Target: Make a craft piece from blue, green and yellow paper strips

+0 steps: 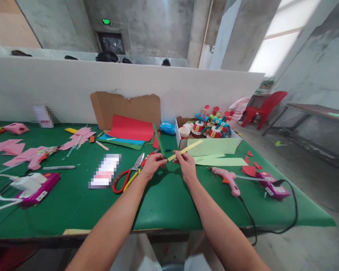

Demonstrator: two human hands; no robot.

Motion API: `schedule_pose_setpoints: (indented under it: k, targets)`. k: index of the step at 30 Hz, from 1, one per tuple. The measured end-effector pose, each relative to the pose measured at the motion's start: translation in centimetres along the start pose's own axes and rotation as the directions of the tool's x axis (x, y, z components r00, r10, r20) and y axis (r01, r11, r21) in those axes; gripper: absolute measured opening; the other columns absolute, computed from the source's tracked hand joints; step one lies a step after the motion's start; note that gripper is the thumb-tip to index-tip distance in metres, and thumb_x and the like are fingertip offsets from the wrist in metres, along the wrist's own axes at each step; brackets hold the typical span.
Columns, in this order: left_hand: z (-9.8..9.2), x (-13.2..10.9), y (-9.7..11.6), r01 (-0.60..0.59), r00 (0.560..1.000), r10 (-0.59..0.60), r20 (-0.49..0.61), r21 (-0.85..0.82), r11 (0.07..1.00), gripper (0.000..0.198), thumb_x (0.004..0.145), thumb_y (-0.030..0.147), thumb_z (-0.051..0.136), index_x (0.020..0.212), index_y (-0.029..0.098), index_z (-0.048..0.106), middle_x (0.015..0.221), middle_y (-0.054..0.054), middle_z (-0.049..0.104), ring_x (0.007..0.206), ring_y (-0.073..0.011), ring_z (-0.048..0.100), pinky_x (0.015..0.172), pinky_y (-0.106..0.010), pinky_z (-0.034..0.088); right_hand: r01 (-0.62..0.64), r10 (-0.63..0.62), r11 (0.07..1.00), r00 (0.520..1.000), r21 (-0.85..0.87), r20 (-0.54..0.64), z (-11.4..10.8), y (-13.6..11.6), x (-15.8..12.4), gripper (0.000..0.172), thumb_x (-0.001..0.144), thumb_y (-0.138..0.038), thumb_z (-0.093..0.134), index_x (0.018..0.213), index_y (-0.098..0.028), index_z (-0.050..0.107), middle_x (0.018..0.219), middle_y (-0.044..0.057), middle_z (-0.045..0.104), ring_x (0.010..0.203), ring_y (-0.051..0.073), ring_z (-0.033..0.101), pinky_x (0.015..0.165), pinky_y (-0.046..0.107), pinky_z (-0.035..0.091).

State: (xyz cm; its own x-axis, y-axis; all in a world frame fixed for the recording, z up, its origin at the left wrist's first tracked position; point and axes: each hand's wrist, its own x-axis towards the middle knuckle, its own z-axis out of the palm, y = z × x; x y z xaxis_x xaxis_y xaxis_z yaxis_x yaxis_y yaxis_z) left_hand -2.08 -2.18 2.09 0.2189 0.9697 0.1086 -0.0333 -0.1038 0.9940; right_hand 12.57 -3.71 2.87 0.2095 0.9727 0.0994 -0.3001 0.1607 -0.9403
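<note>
Over the middle of the green table, my left hand (153, 165) pinches the lower end of a dark green paper strip (158, 139), which stands up and leans to the left. A pale yellow paper strip (192, 146) is pinched by my right hand (185, 165) and slants up to the right. The two strips meet near my left fingertips in a V; whether they are joined there I cannot tell. Beside my left wrist lie scissors (129, 174) with red handles and another yellow-handled tool (131, 181), partly hidden.
A white box (223, 146) of small coloured figures stands behind my right hand. Right lie a pink glue gun (227, 180) and a purple power strip (274, 186); left, a second glue gun (36, 160). Red paper (131, 128) leans by a cardboard flap (124, 107). A white partition (59, 84) borders the back.
</note>
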Motion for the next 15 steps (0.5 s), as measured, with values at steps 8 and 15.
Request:
schedule_pose_setpoints:
  k: [8, 15]
  targets:
    - [0.1, 0.4, -0.8, 0.058, 0.996, -0.061, 0.063, 0.047, 0.997, 0.031, 0.062, 0.039, 0.069, 0.058, 0.017, 0.048, 0.046, 0.003, 0.051, 0.045, -0.0094, 0.047, 0.048, -0.022, 0.035, -0.333, 0.33, 0.94, 0.942, 0.073, 0.056, -0.2, 1.2, 0.2, 0.027, 0.058, -0.034, 0.08, 0.071, -0.015, 0.066, 0.052, -0.003, 0.06, 0.048, 0.008, 0.055, 0.052, 0.021, 0.05]
    - [0.0, 0.5, -1.2, 0.067, 0.996, -0.07, 0.051, 0.061, 0.996, 0.032, 0.063, 0.04, 0.069, 0.059, 0.017, 0.047, 0.046, 0.005, 0.048, 0.044, -0.0082, 0.046, 0.046, -0.02, 0.034, -0.318, 0.317, 0.948, 0.941, -0.013, 0.123, 0.1, 1.9, -0.3, 0.024, 0.053, -0.026, 0.082, 0.064, -0.013, 0.065, 0.053, -0.002, 0.062, 0.049, 0.008, 0.057, 0.052, 0.021, 0.052]
